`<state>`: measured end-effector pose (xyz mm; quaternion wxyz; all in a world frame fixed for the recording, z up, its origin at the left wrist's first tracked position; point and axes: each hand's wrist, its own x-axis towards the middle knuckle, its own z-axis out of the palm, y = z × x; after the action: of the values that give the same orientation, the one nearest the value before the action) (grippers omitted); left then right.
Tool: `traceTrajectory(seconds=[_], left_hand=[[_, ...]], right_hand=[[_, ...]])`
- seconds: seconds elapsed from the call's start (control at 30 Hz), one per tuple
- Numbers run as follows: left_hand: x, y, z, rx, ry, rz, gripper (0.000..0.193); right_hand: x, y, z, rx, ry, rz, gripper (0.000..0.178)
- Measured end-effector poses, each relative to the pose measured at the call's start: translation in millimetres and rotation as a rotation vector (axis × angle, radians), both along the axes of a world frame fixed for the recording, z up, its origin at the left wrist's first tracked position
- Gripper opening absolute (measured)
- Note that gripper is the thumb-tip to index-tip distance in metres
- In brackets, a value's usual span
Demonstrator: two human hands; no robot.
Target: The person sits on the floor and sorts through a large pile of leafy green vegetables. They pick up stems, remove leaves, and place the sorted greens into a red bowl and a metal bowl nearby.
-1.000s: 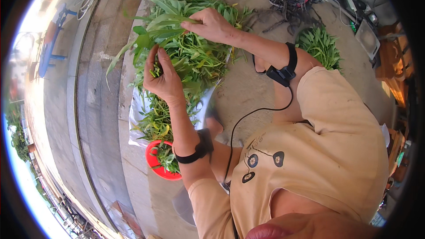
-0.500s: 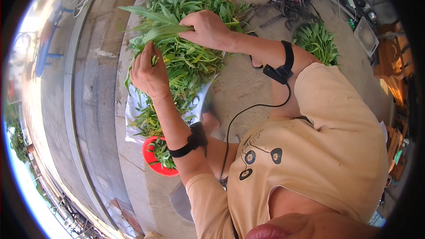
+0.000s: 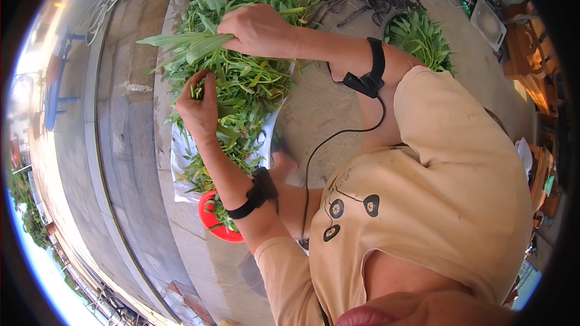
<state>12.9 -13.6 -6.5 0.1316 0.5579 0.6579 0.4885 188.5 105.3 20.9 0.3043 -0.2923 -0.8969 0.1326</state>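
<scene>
Over the pile (image 3: 257,78), both hands are hovering close together but apart, and small slips seem the likeliest trouble. The sprig (image 3: 187,47) is jutting toward the left side of the pile, with its long leaves spreading above the greens below; they could be catching there and tearing under a hard pull. The stems (image 3: 197,90) are lying bunched, so any easing of the grasp could be letting some drop back onto the pile. Greens are crowding the sheet (image 3: 181,166) beneath the pile, and a nudge could be sending some over its edge onto the floor. Just beside the near end of the pile, the bowl (image 3: 219,234) is sitting close under the left forearm, where a low elbow could be knocking it. The cord (image 3: 326,140) is looping to the right of the pile; a wide swing of the right arm could be tugging it.

Above the far half of the pile, the right hand (image 3: 257,29) is closing its fingers around the base of the sprig, leaving little gap. By the left edge of the pile, the left hand (image 3: 198,111) is curling, thumb raised near the fingertips, and is grasping the stems; how firmly it is pressing, one cannot tell.
</scene>
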Motion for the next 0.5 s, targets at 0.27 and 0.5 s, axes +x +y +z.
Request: traceTrajectory(seconds=[0.27, 0.5], left_hand=[[6, 5, -6, -0.053, 0.169, 0.347, 0.029], [-62, 1, -23, -0.009, -0.138, 0.571, 0.038]], right_hand=[[-6, -14, 8, 0.059, -0.118, 0.194, 0.021], [49, -13, 44, 0.106, -0.103, -0.092, 0.021]])
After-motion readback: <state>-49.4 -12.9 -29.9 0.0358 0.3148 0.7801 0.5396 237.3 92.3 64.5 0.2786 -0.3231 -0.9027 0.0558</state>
